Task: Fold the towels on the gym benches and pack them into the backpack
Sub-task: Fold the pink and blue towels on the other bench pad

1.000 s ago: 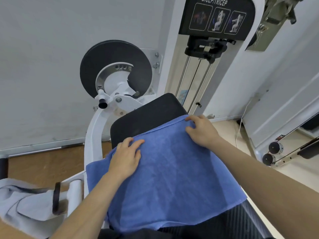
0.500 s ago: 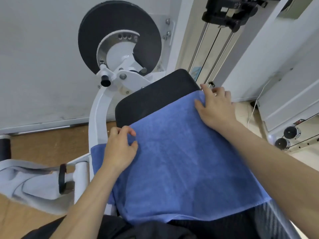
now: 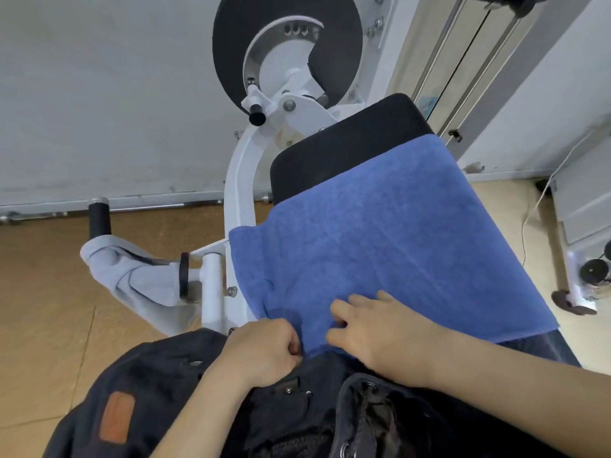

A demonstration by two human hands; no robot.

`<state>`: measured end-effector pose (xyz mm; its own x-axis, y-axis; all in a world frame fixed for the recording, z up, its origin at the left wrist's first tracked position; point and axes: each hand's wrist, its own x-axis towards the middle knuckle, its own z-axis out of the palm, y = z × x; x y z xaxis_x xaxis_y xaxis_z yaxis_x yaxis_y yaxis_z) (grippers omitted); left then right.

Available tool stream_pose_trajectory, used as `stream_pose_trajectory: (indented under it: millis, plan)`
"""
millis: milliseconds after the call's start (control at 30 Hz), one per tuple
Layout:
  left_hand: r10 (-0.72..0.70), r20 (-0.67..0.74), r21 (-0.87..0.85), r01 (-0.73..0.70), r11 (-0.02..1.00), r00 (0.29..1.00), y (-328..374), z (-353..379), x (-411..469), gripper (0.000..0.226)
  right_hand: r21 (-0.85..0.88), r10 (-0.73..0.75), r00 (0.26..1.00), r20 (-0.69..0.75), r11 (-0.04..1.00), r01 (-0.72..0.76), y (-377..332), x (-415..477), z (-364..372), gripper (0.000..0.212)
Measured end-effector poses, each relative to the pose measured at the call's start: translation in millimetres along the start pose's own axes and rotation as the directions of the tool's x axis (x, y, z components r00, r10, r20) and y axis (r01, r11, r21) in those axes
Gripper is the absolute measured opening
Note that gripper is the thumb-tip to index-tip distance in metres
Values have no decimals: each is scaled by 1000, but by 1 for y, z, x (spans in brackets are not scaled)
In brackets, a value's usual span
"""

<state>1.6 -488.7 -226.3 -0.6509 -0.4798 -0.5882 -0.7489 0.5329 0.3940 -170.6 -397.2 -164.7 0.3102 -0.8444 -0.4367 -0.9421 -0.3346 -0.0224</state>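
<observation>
Blue towel (image 3: 396, 233) lies spread flat on the black tabletop (image 3: 347, 150). Left hand (image 3: 261, 352) and right hand (image 3: 380, 338) each pinch its near edge, beside the dark backpack (image 3: 148, 375), whose contents are indiscernible.

Black disc (image 3: 228, 51) on white machine frame (image 3: 238, 186); steel guide rods (image 3: 437, 44) behind. White cable (image 3: 523, 233) trails over wood floor (image 3: 49, 292).
</observation>
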Motion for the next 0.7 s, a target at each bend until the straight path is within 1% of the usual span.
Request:
stream_pose_trajectory:
  millis: [33,67,100,167,200,267,300,367,433,467,500,533,567,600,633,700]
  plan:
    - [-13,-17,-18,13,1000,1000,-1,2,1,24,-26,1,1000,-26,1000,-2,-1,1,6,8]
    - [-32,-38,-57,30,998,999,-2,4,1,29,-16,39,998,-54,999,-40,-1,2,10,13]
    - [-55,-68,-115,47,992,996,-4,6,-1,35,30,101,990,-99,995,-99,-1,4,14,24]
    - [-128,-136,-246,92,965,982,-8,8,-2,40,231,246,942,-227,954,-193,1,7,7,42]
    - [-169,-154,-308,115,944,974,-11,9,-2,40,349,313,926,-212,909,-228,5,7,2,47]
    - [-227,-137,-432,148,890,964,-13,6,-2,39,641,457,879,-135,717,-274,15,8,-6,52]
    - [-247,-113,-484,164,860,962,-12,5,-1,39,731,497,861,-106,626,-271,19,8,-8,53]
    - [-264,-75,-506,192,841,962,-7,2,4,42,808,507,860,-55,529,-260,23,5,-9,54]
    - [-267,-56,-511,202,835,962,-3,2,11,50,848,474,880,37,451,-278,23,1,-8,53]
    - [-266,-31,-559,203,804,964,-2,2,15,51,859,454,887,82,419,-293,23,0,-7,53]
    - [-265,-11,-633,199,748,964,-1,1,17,53,863,434,893,116,400,-307,23,-2,-8,52]
    - [-268,7,-707,195,680,963,-1,-1,19,54,861,421,897,132,400,-315,23,-3,-9,50]
    - [-272,27,-759,196,621,962,0,-3,21,55,850,417,900,129,421,-316,23,-3,-11,42]
    - [-273,40,-781,201,592,961,0,-3,21,56,827,418,901,113,463,-319,22,-2,-12,31]
    - [-274,40,-783,200,589,961,0,-2,24,55,790,423,901,93,520,-325,20,1,-14,21]
    - [-310,9,-773,203,601,951,2,2,28,50,639,421,906,44,685,-350,11,9,-18,7]
